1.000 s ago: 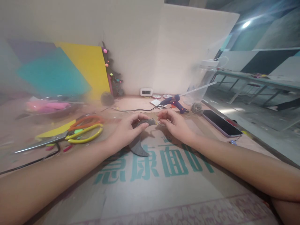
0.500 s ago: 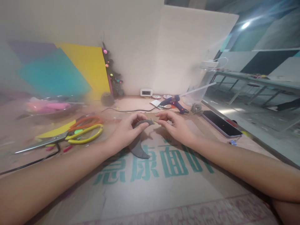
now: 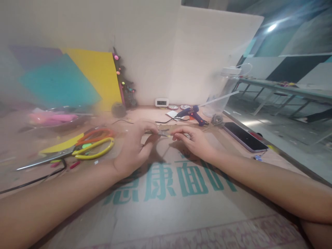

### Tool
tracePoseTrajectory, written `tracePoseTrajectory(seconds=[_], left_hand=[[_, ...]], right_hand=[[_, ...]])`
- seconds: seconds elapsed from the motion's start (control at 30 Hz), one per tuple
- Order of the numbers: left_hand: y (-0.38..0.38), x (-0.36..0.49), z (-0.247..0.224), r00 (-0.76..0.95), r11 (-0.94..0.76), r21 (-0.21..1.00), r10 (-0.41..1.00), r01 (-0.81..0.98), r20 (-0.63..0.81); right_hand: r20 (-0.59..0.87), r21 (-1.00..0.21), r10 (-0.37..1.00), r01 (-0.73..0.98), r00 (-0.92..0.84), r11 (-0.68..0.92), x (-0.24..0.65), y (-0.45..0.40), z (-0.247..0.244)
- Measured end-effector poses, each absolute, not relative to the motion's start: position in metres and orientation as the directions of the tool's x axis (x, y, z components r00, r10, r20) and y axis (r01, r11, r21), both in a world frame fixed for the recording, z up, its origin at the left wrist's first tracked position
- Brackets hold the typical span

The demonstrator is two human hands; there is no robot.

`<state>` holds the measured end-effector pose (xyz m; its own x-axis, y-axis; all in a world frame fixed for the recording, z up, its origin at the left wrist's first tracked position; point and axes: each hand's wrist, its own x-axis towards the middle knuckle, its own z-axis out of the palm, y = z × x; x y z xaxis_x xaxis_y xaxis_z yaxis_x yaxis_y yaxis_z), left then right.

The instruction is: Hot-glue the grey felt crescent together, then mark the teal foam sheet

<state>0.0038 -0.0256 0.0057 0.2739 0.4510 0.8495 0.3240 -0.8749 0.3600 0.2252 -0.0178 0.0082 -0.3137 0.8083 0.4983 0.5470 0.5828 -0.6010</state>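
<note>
My left hand [image 3: 138,147] is closed, thumb against fingers, on a grey curved piece [image 3: 163,132]. Only a pointed end of it sticks out past the fingertips; my hand hides the rest. A tiny yellow bit shows at that end. Close to its right, my right hand [image 3: 193,140] is pinched together, its fingertips level with the grey tip. What they hold, if anything, is too small to make out. Both hands hover over a board with green printed characters [image 3: 192,180].
Scissors with orange and yellow handles [image 3: 94,154] lie at left, among coloured scraps. Behind my hands are a blue glue gun [image 3: 192,113], a small digital clock [image 3: 162,102] and a cord. A phone [image 3: 245,137] lies at right, near a clear jug [image 3: 220,93].
My left hand has turned, so the grey piece's long curved part, which hung below it, is out of sight. A small pale scrap now shows by the scissors. My right hand has barely moved.
</note>
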Motion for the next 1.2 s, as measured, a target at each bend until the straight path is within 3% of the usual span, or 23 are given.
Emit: tracePoseTrajectory(seconds=[0.1, 0.33, 0.7, 1.0, 1.2], left_hand=[[-0.0279, 0.0047, 0.0092, 0.354, -0.881, 0.287, 0.423, 0.376, 0.834], [-0.0247, 0.0057, 0.0083, 0.363, -0.825, 0.358, 0.526, 0.437, 0.769], [-0.0235, 0.0062, 0.0080, 0.387, -0.837, 0.342, 0.511, 0.427, 0.768], [-0.0238, 0.0068, 0.0074, 0.389, -0.826, 0.369, 0.536, 0.426, 0.749], [-0.0250, 0.0072, 0.0070, 0.373, -0.775, 0.456, 0.618, 0.437, 0.692]], right_hand=[[0.504, -0.612, 0.815, 0.548, -0.285, 0.570, 0.2250, -0.0176, 0.0081], [0.565, -0.594, 0.787, 0.541, -0.247, 0.596, 0.2247, -0.0167, 0.0079], [0.591, -0.571, 0.740, 0.483, -0.321, 0.664, 0.2285, -0.0206, 0.0062], [0.604, -0.555, 0.766, 0.574, -0.221, 0.603, 0.2244, -0.0217, 0.0109], [0.562, -0.529, 0.763, 0.569, -0.321, 0.629, 0.2261, -0.0226, 0.0098]])
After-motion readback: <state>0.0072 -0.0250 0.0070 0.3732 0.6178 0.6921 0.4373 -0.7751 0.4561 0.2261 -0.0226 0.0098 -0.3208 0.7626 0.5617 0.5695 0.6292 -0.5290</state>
